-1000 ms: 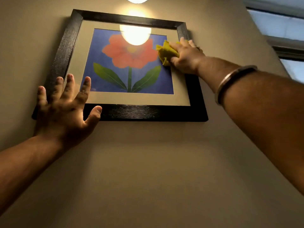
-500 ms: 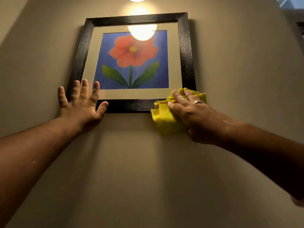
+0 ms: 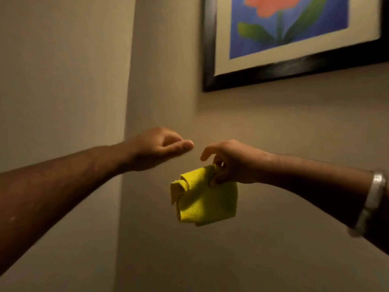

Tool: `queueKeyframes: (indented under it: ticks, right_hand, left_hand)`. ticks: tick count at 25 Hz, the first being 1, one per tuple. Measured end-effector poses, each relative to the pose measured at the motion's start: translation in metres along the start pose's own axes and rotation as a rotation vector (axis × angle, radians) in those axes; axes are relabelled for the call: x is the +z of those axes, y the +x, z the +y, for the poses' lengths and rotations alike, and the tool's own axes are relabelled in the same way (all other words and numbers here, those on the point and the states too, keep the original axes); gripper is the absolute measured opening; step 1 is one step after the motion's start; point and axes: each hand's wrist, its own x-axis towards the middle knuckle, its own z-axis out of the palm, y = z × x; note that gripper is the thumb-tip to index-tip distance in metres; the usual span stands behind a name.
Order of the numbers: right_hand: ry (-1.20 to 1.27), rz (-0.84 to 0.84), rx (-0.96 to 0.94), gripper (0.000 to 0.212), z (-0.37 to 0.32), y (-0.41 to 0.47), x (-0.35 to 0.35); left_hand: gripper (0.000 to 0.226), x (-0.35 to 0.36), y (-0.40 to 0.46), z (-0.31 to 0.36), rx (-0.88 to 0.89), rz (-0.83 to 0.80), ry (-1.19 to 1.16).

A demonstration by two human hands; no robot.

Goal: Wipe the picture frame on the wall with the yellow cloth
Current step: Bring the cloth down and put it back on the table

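I see the right hand (image 3: 231, 163) fingers (image 3: 219, 180) pinching the top edge of the yellow cloth (image 3: 205, 199), index finger lifted free; cloth hangs crumpled below, off the wall (image 3: 294, 228). Left hand (image 3: 160, 148) is empty, fingers curled loosely together, just beside the right, not touching. Silver bangle (image 3: 374, 197) on right wrist. Picture frame (image 3: 273, 70) w/ flower print sits upper right, well above both hands.

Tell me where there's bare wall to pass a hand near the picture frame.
Bare wall runs below the picture frame down past both hands, and left of it across to the wall corner. It is crowded only where the left hand and right hand nearly meet, above the hanging yellow cloth.
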Motion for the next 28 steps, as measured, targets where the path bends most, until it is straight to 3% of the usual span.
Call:
queueKeyframes:
  ticks: [3, 6, 9, 12, 14, 19, 22, 24, 26, 28]
  right_hand:
    - [0.14, -0.123, -0.075, 0.039, -0.071, 0.051, 0.075]
    - [0.226, -0.311, -0.151, 0.034, -0.13, 0.088, 0.145]
    - [0.31, -0.622, -0.24, 0.03, -0.184, 0.121, 0.232]
    - [0.519, -0.767, -0.265, 0.013, -0.229, 0.13, 0.335]
    - [0.748, -0.893, -0.206, 0.01, -0.259, 0.127, 0.423]
    - [1.179, -1.114, 0.158, 0.017, -0.315, 0.058, 0.649]
    - [1.137, -1.2, 0.272, 0.016, -0.351, -0.017, 0.775]
    - [1.042, -1.243, 0.3, 0.027, -0.377, -0.066, 0.857]
    - [0.913, -1.293, 0.224, 0.035, -0.4, -0.098, 0.917]
    - [0.684, -1.175, 0.061, 0.034, -0.416, -0.111, 0.947]
  left_hand:
    - [0.069, 0.033, -0.093, -0.06, -0.29, -0.249, -0.023]
    - [0.036, 0.06, -0.175, -0.12, -0.448, -0.291, -0.026]
    - [0.029, 0.067, -0.253, -0.18, -0.564, -0.417, -0.111]
    - [0.027, 0.098, -0.337, -0.237, -0.731, -0.51, -0.262]
    - [0.029, 0.144, -0.407, -0.272, -0.907, -0.495, -0.375]
    - [0.029, 0.294, -0.579, -0.298, -1.324, -0.389, -0.58]
    - [0.032, 0.391, -0.685, -0.282, -1.526, -0.36, -0.619]
    - [0.039, 0.453, -0.754, -0.268, -1.701, -0.376, -0.637]
    - [0.04, 0.494, -0.801, -0.262, -1.807, -0.382, -0.651]
    - [0.048, 0.517, -0.824, -0.266, -1.835, -0.386, -0.587]
